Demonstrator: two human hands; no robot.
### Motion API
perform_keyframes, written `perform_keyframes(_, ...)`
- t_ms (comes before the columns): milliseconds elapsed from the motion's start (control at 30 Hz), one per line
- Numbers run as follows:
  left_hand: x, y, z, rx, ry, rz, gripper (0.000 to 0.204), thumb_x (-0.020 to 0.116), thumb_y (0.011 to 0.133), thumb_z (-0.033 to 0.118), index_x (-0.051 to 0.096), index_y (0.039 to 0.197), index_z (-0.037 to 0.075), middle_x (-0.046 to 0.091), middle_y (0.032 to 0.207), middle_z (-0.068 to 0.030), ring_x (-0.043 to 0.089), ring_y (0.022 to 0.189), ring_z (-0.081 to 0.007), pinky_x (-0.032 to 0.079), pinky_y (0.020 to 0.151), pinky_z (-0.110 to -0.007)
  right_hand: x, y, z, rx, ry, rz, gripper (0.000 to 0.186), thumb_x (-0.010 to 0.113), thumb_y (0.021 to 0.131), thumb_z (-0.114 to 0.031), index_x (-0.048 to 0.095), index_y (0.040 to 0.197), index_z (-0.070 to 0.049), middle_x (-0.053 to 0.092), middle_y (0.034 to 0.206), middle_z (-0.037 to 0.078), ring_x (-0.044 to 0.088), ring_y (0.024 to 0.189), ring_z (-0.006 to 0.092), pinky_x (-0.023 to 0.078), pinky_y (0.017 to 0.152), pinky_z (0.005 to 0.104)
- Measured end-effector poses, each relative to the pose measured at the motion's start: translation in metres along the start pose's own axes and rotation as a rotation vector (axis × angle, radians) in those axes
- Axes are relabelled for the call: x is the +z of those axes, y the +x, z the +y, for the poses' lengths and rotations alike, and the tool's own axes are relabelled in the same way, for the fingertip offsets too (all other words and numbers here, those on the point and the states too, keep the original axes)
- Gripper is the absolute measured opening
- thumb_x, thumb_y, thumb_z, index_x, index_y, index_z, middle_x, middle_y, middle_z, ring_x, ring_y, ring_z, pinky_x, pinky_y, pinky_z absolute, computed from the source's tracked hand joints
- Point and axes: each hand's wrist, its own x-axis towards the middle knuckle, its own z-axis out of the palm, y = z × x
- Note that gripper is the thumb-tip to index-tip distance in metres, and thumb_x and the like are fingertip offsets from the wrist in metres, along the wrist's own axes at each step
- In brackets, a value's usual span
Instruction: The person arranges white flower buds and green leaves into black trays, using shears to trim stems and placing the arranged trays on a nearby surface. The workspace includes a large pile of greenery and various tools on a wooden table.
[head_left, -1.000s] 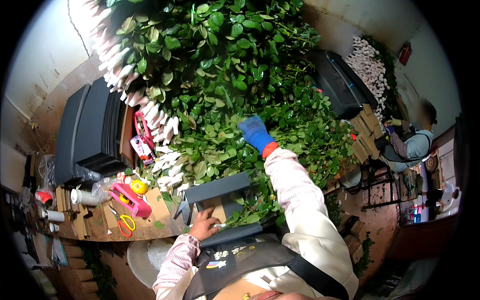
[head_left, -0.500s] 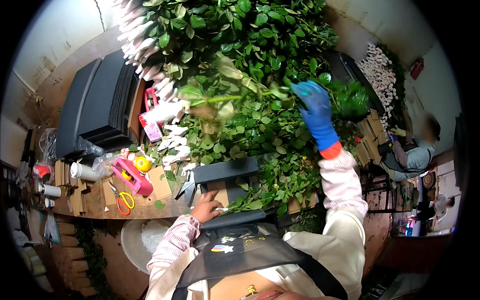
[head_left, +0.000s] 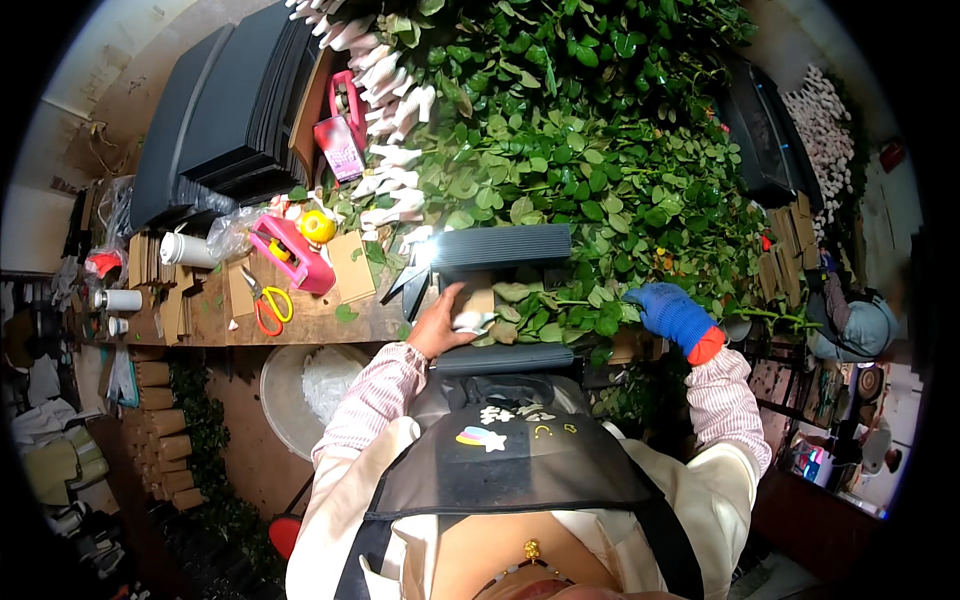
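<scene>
A leafy rose, its head in a white sleeve, lies across the dark ribbed cardboard wrap at the bench's front edge. Around the sleeved head curl the fingers of my bare left hand. My right hand, in a blue glove with an orange cuff, is closed on the stems; one stem sticks out past it to the right. Leaves partly hide its fingertips. Beyond the wrap spreads a large pile of leafy roses, white-sleeved heads to the left.
Left on the bench are scissors with red and yellow handles, a pink tape dispenser, a yellow tape roll and dark blades. Stacked dark cardboard stands behind. A white tub sits below. A co-worker is at right.
My right hand has come down from over the pile to the front edge, bringing the rose onto the wrap. My left hand's fingers now close round its head. The view has shifted.
</scene>
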Motion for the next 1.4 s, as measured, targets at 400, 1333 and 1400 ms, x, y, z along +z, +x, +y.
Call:
perform_keyframes(400, 0.004, -0.002, -0.003, 0.189, 0.014, -0.045, 0.053, 0.086, 0.078, 0.009, 0.07, 0.128, 0.008, 0.064, 0.11, -0.0121, 0.068, 0.101, -0.032, 0.057, 0.088, -0.039, 0.1, 0.049, 0.044, 0.069, -0.194, 0.065, 0.043, 0.066, 0.084, -0.016, 0.072, 0.126, -0.023, 0.075, 0.1, 0.012, 0.072, 0.1, 0.0333, 0.056, 0.086, 0.0471)
perform_keyframes(1333, 0.004, 0.006, 0.015, 0.115, -0.01, -0.009, 0.028, 0.078, 0.089, 0.009, 0.075, 0.117, 0.005, 0.068, 0.111, -0.0131, 0.068, 0.102, -0.0295, 0.056, 0.085, -0.037, -0.196, 0.233, 0.024, 0.01, -0.184, 0.81, 0.044, 0.07, 0.089, -0.035, 0.068, 0.129, -0.016, 0.072, 0.123, 0.017, 0.068, 0.113, 0.0379, 0.055, 0.097, 0.0452)
perform_keyframes(1400, 0.004, 0.005, 0.016, 0.104, -0.017, 0.005, 0.028, 0.077, 0.09, 0.009, 0.074, 0.118, 0.004, 0.067, 0.112, -0.0138, 0.068, 0.102, -0.0304, 0.057, 0.085, -0.037, -0.189, 0.231, 0.027, 0.105, -0.075, 1.057, 0.037, 0.068, 0.09, -0.035, 0.07, 0.123, -0.016, 0.073, 0.118, 0.015, 0.069, 0.109, 0.0359, 0.055, 0.094, 0.0457)
